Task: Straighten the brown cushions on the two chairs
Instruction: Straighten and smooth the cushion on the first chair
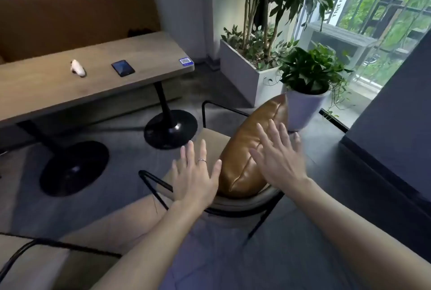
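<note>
Setting: grey floor (291,254), seating corner beside a window.
Near chair (35,264): nearest the camera, before the cushion; no cushion visible on it.
Left hand (194,181): grip spread, empty, just left of cushion.
Right hand (278,159): grip spread, flat over cushion's right face; contact unclear.
Brown cushion (247,156): on edge, leaning on far chair (233,204).
Clearance: worktop (70,84) well left of cushion; white pot (303,112) just behind, limiting backward travel.

Both forearms are showing bare, no sleeves reaching them. The left hand (194,179) is wearing a thin silver ring (202,160); the right hand (278,163) is wearing nothing.
</note>
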Available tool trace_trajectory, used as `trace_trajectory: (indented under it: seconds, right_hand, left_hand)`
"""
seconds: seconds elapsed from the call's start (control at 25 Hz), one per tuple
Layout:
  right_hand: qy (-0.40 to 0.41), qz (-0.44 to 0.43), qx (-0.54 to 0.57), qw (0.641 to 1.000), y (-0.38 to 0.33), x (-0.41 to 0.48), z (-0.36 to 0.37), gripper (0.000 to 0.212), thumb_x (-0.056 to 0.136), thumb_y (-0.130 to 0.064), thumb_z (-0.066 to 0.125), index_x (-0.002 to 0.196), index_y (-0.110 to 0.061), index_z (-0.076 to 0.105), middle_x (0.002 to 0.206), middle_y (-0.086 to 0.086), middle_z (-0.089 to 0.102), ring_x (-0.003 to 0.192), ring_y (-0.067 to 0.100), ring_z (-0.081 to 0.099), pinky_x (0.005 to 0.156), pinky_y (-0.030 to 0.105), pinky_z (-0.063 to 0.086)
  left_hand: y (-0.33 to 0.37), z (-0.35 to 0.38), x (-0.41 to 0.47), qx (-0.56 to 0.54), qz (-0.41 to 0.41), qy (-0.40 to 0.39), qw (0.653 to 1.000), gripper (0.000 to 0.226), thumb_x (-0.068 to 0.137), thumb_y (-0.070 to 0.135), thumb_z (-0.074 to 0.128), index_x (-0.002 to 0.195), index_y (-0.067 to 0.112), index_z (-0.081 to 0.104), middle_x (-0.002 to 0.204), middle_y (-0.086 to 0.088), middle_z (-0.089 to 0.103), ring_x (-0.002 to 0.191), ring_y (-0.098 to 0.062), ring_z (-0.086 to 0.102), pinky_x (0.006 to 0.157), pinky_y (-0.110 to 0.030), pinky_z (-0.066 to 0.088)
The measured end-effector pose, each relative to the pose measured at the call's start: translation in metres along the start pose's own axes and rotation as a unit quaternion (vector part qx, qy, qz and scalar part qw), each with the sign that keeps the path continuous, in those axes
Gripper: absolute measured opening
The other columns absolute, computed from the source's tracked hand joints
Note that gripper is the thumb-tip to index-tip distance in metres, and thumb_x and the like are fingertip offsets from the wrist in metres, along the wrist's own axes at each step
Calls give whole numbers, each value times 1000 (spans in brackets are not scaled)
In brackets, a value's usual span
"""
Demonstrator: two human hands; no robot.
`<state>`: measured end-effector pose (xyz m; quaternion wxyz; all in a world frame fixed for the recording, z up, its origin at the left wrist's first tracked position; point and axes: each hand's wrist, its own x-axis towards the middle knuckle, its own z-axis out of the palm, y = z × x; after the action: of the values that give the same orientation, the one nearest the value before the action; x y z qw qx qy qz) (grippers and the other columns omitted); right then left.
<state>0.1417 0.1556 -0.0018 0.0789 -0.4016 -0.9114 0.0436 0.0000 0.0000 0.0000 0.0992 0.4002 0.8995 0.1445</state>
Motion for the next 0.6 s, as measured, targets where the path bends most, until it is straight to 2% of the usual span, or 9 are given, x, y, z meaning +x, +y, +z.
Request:
trace_trajectory:
  seconds: [0.08, 0.16, 0.24, 0.32, 0.36, 0.44, 0.48, 0.56, 0.6]
  right_hand:
    - [-26, 2, 2, 1000, 9, -3, 28, 69, 97, -62, 23, 159, -33, 26, 169, 6, 22, 154, 35, 16, 120, 63, 15]
    - [-60, 2, 16, 998, 16, -12, 53, 70, 95, -66, 13, 159, -40, 19, 170, 1, 17, 155, 32, 13, 121, 60, 14]
    - [-76, 4, 54, 996, 20, -13, 70, 70, 93, -68, 7, 159, -44, 12, 171, -3, 12, 156, 28, 11, 122, 57, 13]
    - [-76, 2, 72, 994, 25, -9, 74, 68, 95, -67, 10, 159, -45, 13, 171, -4, 13, 155, 27, 12, 122, 54, 15]
    - [-65, -3, 75, 995, 26, -8, 74, 65, 96, -65, 13, 158, -45, 17, 170, -4, 16, 155, 27, 15, 121, 52, 18]
    - [-23, -17, 97, 995, 32, -6, 74, 57, 101, -56, 21, 155, -41, 30, 165, -2, 30, 148, 28, 29, 114, 50, 29]
    - [11, -15, 128, 992, 36, -5, 72, 52, 103, -47, 27, 152, -35, 38, 159, 1, 38, 140, 30, 38, 107, 49, 36]
    - [46, 38, 186, 981, 50, -1, 75, 46, 101, -28, 39, 146, -21, 43, 147, 10, 45, 124, 39, 50, 96, 51, 42]
    - [29, 89, 206, 974, 59, 1, 78, 49, 97, -20, 45, 146, -17, 41, 145, 14, 44, 121, 44, 50, 95, 52, 42]
  left_hand:
    - [6, 32, 2, -35, 30, -99, 994, 69, 100, 64, 18, 161, 36, 2, 172, -2, -2, 157, -22, -3, 125, -49, 7]
    - [12, 55, -3, -107, 40, -156, 981, 65, 99, 65, 22, 159, 42, 10, 172, 2, 2, 156, -22, 10, 123, -49, 16]
    - [17, 73, -5, -202, 20, -142, 969, 60, 101, 60, 28, 158, 43, 19, 171, 6, 5, 152, -19, 24, 120, -41, 24]
    - [20, 81, -4, -317, -9, -102, 943, 53, 104, 49, 35, 156, 40, 29, 170, 4, 15, 150, -13, 27, 117, -26, 22]
    - [23, 84, -5, -370, -34, -77, 925, 52, 104, 44, 41, 155, 39, 31, 168, 4, 23, 149, -11, 28, 117, -25, 22]
    - [30, 87, -10, -460, -140, -20, 876, 65, 99, 41, 56, 156, 39, 27, 164, 4, 32, 147, -13, 31, 120, -33, 25]
    - [37, 86, -15, -494, -221, 2, 841, 77, 93, 42, 64, 158, 38, 22, 165, 3, 30, 149, -17, 29, 121, -37, 24]
    - [50, 91, -22, -546, -379, 9, 747, 98, 84, 49, 73, 161, 35, 13, 168, 1, 22, 150, -23, 25, 118, -42, 23]
    - [56, 96, -23, -581, -430, 0, 691, 106, 80, 53, 75, 161, 36, 9, 168, 1, 22, 149, -26, 28, 117, -45, 26]
